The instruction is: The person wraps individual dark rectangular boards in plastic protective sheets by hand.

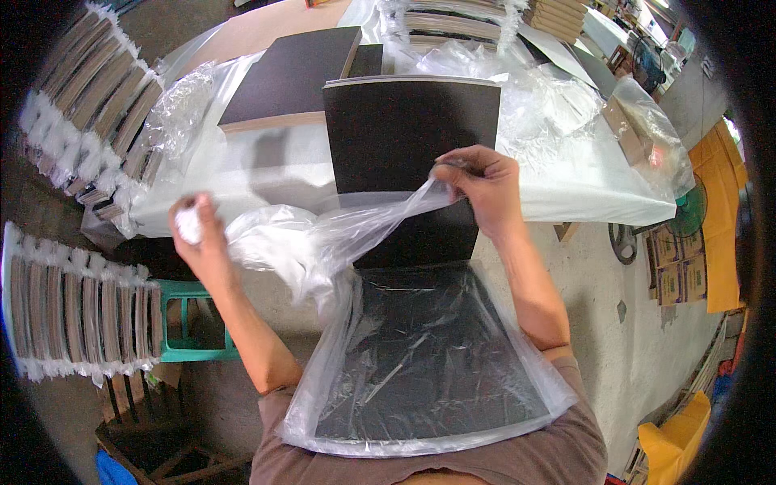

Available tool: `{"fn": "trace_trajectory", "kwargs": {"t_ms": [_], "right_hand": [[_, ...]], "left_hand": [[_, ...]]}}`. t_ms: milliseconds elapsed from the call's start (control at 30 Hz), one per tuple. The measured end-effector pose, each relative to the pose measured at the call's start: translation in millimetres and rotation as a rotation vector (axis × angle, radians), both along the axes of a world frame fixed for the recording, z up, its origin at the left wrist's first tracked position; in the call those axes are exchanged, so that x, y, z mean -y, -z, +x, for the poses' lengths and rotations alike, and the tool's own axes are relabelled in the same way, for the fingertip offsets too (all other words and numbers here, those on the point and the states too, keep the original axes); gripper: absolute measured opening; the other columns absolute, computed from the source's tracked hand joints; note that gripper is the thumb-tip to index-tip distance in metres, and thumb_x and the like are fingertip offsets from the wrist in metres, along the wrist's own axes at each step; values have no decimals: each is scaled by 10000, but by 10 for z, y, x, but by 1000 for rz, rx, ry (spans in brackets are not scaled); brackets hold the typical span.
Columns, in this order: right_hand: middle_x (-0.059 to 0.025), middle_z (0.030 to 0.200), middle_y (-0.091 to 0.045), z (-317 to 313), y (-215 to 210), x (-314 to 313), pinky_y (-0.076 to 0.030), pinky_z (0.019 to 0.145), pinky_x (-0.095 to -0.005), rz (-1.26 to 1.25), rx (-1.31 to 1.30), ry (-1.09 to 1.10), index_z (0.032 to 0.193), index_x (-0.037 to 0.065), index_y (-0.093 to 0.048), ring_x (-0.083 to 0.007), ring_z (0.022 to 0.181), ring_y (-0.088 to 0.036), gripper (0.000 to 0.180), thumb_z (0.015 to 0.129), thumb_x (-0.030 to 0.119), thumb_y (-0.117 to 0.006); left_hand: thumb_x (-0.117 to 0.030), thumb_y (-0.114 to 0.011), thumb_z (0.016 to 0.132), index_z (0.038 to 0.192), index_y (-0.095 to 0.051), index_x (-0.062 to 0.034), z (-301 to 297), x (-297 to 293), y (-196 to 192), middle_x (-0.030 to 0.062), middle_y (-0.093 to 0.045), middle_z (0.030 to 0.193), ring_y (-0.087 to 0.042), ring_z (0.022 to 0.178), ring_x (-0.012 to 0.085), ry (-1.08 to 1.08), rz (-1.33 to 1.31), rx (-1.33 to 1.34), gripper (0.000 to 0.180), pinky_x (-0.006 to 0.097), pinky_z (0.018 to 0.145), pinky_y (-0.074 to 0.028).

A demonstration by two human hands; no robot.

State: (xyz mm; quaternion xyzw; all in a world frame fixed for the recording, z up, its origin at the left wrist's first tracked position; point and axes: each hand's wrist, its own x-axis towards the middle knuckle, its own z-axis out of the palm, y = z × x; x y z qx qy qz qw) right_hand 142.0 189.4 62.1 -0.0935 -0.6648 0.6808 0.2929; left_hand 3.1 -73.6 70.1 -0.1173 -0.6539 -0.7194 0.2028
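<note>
A stack of black boards (pixel 412 133) stands upright against the table edge. Its lower part is inside a clear plastic bag (pixel 428 364) that rests against my torso. My right hand (pixel 485 186) pinches a stretched edge of the bag's clear film, in front of the boards. Out to the left, my left hand (pixel 198 238) is closed around a white wad (pixel 189 225), cloth or plastic, I cannot tell which. Bunched white material (pixel 275 242) hangs between the hands and runs into the clear film; whether it joins the wad is unclear.
A white-covered table (pixel 582 190) holds more black boards (pixel 291 73) and crumpled clear plastic (pixel 558 105). Wrapped bundles of boards (pixel 85 311) lie on a green stool (pixel 194 319) at left, with more bundles (pixel 97 89) behind. Cardboard boxes (pixel 679 267) stand at right.
</note>
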Motion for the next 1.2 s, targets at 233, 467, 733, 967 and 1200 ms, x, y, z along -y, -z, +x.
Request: {"fn": "trace_trajectory", "kwargs": {"t_ms": [233,467,733,967,1200], "right_hand": [[60,534,-491,-66,0,269,-322,459,-163,-181,-55,-75,593,46,-567,-9,505,-401,234,760,198,-629],[17,709,-549,-33,12,183,-372,555,-172,-261,-105,-238,802,49,-526,-27,627,-462,103,773,115,-600],[32,649,-504,-24,9,236,-341,496,-164,-516,-101,-486,819,58,-520,-28,548,-434,96,790,129,-578],[41,605,-431,106,-212,12,-315,448,-169,-426,-18,-489,1064,61,-416,-38,503,-400,315,792,115,-565],[23,618,-448,343,-368,-785,-367,380,-176,-464,-250,141,1101,73,-451,-46,452,-427,329,820,230,-519]], "left_hand": [[-131,-647,733,890,-583,-24,694,-1121,44,16,-578,746,-515,671,67,837,-145,131,200,216,585,-420],[-68,-562,792,801,-532,-31,677,-1123,77,-12,-514,650,-455,609,53,715,-169,110,49,199,540,-373],[-70,-503,824,873,-481,-56,651,-1150,112,-8,-448,725,-436,643,62,622,-134,-49,57,196,561,-364],[-191,-748,562,1103,-463,-71,727,-874,42,-7,-528,883,-485,787,104,1378,-152,315,624,221,665,-376],[-232,-724,613,628,-591,-65,457,-457,104,102,-616,813,-570,738,252,1750,-332,-385,214,461,833,-345]]}}
